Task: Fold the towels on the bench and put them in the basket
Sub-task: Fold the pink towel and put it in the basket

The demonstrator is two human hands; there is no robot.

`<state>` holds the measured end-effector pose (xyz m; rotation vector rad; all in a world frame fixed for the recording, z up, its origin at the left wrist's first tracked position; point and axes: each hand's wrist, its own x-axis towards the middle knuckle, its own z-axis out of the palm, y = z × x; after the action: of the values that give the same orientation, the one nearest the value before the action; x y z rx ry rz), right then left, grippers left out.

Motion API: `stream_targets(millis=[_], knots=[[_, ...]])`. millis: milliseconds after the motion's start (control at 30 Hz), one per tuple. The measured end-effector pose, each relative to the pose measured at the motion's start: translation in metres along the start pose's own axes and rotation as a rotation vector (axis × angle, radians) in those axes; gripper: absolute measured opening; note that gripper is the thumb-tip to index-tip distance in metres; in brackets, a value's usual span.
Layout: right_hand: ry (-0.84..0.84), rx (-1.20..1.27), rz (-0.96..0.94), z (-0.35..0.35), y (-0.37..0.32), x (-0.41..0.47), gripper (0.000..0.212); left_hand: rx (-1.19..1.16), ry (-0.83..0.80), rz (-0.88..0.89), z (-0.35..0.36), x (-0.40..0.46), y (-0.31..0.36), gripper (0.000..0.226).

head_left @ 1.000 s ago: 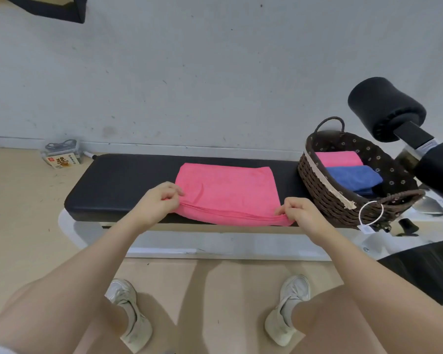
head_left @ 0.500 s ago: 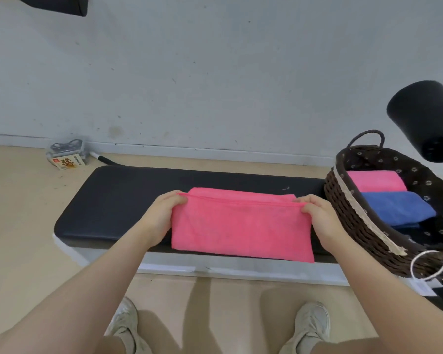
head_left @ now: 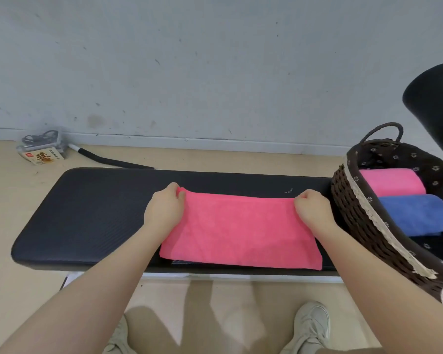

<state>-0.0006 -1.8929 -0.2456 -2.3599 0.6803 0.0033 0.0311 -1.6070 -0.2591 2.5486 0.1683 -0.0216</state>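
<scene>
Pink towel (head_left: pixel 239 229) spread flat on the bench (head_left: pixel 92 213), toward the right end, near edge lying along the bench's front edge and slightly overhanging it. Left hand (head_left: pixel 164 210) pinching the far left corner of the towel; right hand (head_left: pixel 313 209) pinching the far right corner. Both corners held close to the rear half of the pad, top edge drawn taut between the two grips.

Basket (head_left: pixel 363 221) at the right end of the bench, just beside the towel's right edge. Folded pink towel (head_left: pixel 391 181) and folded blue towel (head_left: pixel 414 215) already inside.

Step in hand, judged: laying one fold over, far edge about to be set down.

Probable faults:
- Uneven release of the two corners: skewed top edge, layers out of line, refold needed.
- Pull toward the front edge: whole towel dragged off the pad to the floor, given the overhang.
- Slack in the pinch: inner layer slipping, creases trapped in the fold.
- Right forearm sweeping outward: contact with the basket wall, basket pushed off the right end.
- Bulky final fold: poor fit beside the two towels already stowed.
</scene>
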Motion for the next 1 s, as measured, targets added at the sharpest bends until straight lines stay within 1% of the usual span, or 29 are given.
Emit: stream_targets(millis=[100,167,233,300,433,533,567,600,633,667,700,733,767,800,833,867,900,967,1000], knots=[[0.024,-0.118,0.061,0.004,0.0,-0.001,0.019,0.131,0.024,0.03,0.006,0.001,0.002,0.028],[0.038,-0.319,0.079,0.006,0.001,-0.003,0.02,0.18,0.024,0.046,0.008,0.003,0.004,0.028],[0.057,-0.488,0.027,0.008,0.003,-0.005,0.014,0.184,0.028,0.051,0.009,0.005,0.004,0.028],[0.073,-0.531,-0.008,0.009,0.007,-0.005,0.014,0.182,0.044,0.06,0.009,0.005,0.002,0.029],[0.112,-0.492,-0.035,0.009,0.011,-0.004,0.018,0.226,0.076,0.064,0.009,0.0,0.0,0.031],[0.078,-0.556,-0.037,0.009,0.007,-0.006,0.024,0.277,0.099,0.058,0.009,-0.004,0.003,0.029],[0.091,-0.584,-0.049,0.008,0.004,-0.008,0.026,0.296,0.124,0.079,0.009,-0.004,0.002,0.031],[0.138,-0.613,-0.088,0.008,0.0,-0.01,0.029,0.34,0.153,0.138,0.01,-0.005,0.0,0.036],[0.199,-0.634,-0.157,0.008,-0.004,-0.014,0.032,0.399,0.19,0.234,0.012,-0.006,0.0,0.04],[0.25,-0.61,-0.265,0.011,-0.01,-0.02,0.038,0.431,0.256,0.371,0.014,-0.006,0.001,0.043],[0.238,-0.537,-0.396,0.017,-0.019,-0.027,0.043,0.439,0.274,0.515,0.016,-0.008,0.006,0.046],[0.147,-0.446,-0.521,0.024,-0.029,-0.037,0.046,0.441,0.209,0.648,0.019,-0.012,0.014,0.049],[0.007,-0.364,-0.615,0.034,-0.041,-0.049,0.049,0.462,0.059,0.744,0.023,-0.019,0.023,0.054],[-0.144,-0.316,-0.665,0.047,-0.049,-0.059,0.05,0.487,-0.105,0.795,0.028,-0.027,0.029,0.056],[-0.259,-0.306,-0.683,0.06,-0.054,-0.068,0.052,0.518,-0.273,0.781,0.034,-0.034,0.03,0.058],[-0.326,-0.329,-0.683,0.071,-0.055,-0.074,0.056,0.545,-0.362,0.737,0.037,-0.039,0.027,0.063],[-0.348,-0.372,-0.676,0.08,-0.051,-0.077,0.064,0.558,-0.376,0.698,0.039,-0.041,0.023,0.07],[-0.309,-0.456,-0.671,0.086,-0.037,-0.075,0.084,0.531,-0.313,0.652,0.04,-0.041,0.011,0.088],[-0.284,-0.505,-0.667,0.083,-0.029,-0.073,0.089,0.506,-0.293,0.624,0.039,-0.039,0.006,0.094]])
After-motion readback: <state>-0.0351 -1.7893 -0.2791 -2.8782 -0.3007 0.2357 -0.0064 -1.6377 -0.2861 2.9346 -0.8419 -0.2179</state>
